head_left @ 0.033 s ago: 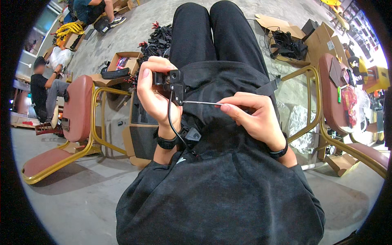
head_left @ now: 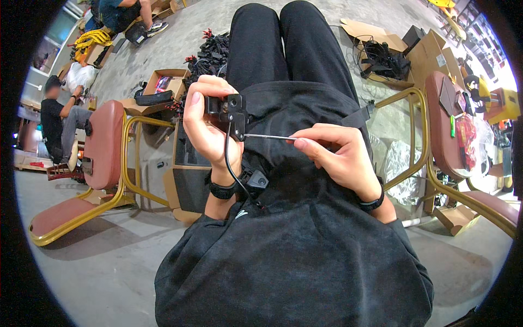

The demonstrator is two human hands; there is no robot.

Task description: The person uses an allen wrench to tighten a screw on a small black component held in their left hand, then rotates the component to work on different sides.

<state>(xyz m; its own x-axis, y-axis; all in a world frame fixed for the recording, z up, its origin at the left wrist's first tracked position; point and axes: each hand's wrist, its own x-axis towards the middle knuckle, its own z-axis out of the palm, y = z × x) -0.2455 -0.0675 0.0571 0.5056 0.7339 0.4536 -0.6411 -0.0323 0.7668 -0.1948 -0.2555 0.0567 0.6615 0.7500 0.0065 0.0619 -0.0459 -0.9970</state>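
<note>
My left hand (head_left: 202, 122) is closed around a small black camera-like device (head_left: 234, 117) with a round lens and screw holes, held up above my lap. From it a black cable (head_left: 227, 158) curves down past the wrist. Between thumb and fingertips, my right hand (head_left: 338, 155) pinches a thin metal rod-shaped tool (head_left: 269, 137). Its tip meets the lower right side of the device; its other end is hidden in the fingers. A second black camera-like piece (head_left: 256, 181) sits beside my left wrist strap (head_left: 222, 191).
Brown chairs with gold frames stand at my left (head_left: 106, 144) and right (head_left: 444, 125). Beyond my knees lie a pile of black parts (head_left: 210, 57) and an open carton of cables (head_left: 381, 62). A seated person (head_left: 54, 120) works at far left; another person (head_left: 120, 13) is at upper left.
</note>
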